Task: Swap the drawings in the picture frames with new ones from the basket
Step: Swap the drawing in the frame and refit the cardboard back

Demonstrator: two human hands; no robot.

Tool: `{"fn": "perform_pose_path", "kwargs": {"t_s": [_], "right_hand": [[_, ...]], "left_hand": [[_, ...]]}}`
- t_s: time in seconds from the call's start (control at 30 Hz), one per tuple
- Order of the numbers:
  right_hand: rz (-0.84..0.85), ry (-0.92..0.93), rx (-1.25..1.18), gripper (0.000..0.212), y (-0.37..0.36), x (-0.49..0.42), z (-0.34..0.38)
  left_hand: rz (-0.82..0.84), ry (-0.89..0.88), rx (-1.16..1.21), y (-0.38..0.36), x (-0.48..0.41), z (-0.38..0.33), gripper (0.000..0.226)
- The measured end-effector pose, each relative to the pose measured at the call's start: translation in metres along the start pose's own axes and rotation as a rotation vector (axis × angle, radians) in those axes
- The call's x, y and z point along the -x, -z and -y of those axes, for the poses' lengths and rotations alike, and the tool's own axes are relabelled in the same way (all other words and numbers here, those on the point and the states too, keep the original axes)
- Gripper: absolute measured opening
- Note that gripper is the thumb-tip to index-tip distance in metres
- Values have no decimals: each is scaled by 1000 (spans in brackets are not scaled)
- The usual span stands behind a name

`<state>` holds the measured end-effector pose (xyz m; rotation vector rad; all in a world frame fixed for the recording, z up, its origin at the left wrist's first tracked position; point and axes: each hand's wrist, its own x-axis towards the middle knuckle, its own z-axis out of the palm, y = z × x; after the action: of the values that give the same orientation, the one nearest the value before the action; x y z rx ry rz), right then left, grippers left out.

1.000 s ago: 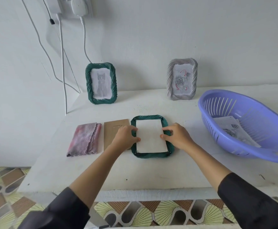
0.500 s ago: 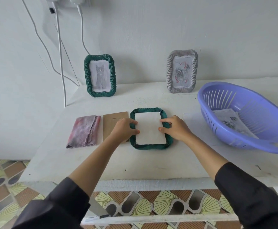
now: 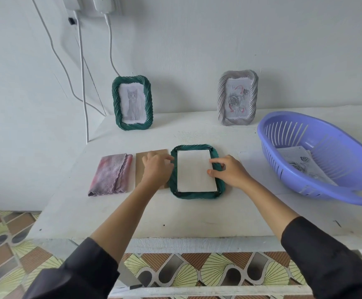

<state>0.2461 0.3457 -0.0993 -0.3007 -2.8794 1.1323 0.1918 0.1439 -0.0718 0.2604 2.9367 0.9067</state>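
The table's [image 3: 175,216] front edge has bare room before it. On it the dark green rope-patterned picture frame [image 3: 197,194] lies face down, a white paper sheet [image 3: 194,169] in its recess. The left hand [image 3: 156,169], gripping nothing, steadies the frame's left rim with its fingertips. The right hand [image 3: 229,171] has forefinger and thumb on the sheet's right edge; pressing or pinching, I cannot tell. Best to seat all four corners flat before fitting the brown cardboard backing [image 3: 141,160], just left. The purple plastic basket [image 3: 318,192] sits near on the right, so reach carefully.
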Motion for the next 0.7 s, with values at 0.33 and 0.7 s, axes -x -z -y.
{"fn": "perform_pose_path", "kwargs": {"t_s": [0.33, 0.7], "right_hand": [[15, 2, -34, 51, -1, 2, -5], [19, 8, -56, 49, -1, 7, -7]], "left_hand": [[61, 366, -199, 2, 2, 21, 53], [70, 403, -235, 2, -5, 16, 53]]}}
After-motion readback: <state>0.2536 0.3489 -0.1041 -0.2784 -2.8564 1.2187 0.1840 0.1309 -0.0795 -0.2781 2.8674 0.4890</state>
